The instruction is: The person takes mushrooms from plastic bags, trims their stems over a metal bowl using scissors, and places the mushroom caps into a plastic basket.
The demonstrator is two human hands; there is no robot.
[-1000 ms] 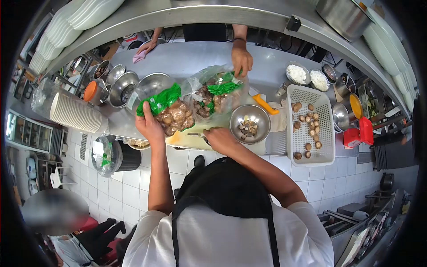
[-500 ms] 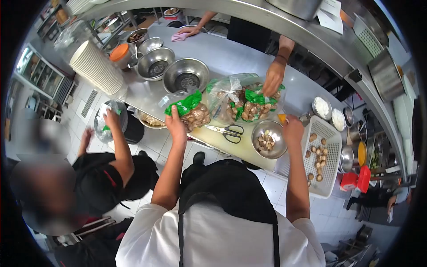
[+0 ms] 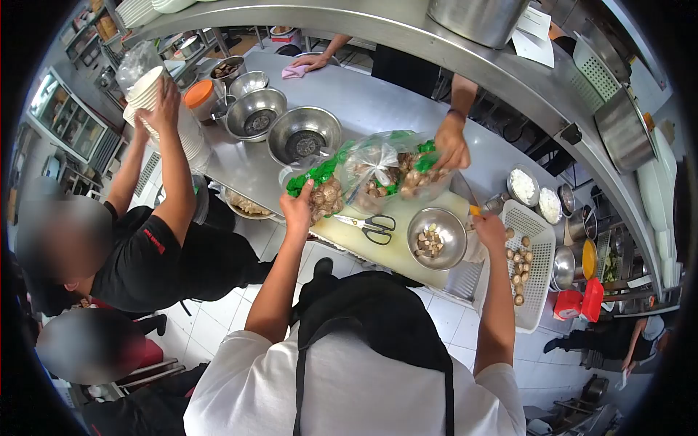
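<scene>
My left hand is closed on the gathered edge of a clear plastic bag of brown mushrooms with a green band. Closed around a yellow-handled knife, my right hand is between the steel bowl and the white basket; the blade is hard to make out. Cut mushroom pieces lie in the steel bowl on the pale cutting board. Black-handled scissors rest on the board between my hands. Beyond them sits a larger knotted bag of mushrooms, touched by a co-worker's hand.
A white perforated basket with whole mushrooms stands at right, near bowls of white food and a red scale. Empty steel bowls stand at back left. A co-worker at left grips stacked white containers. A steel shelf crosses above.
My left hand and its bag have moved slightly right; my right hand has come lower and nearer the basket. The co-worker at left has gone from the bin to the stacked containers.
</scene>
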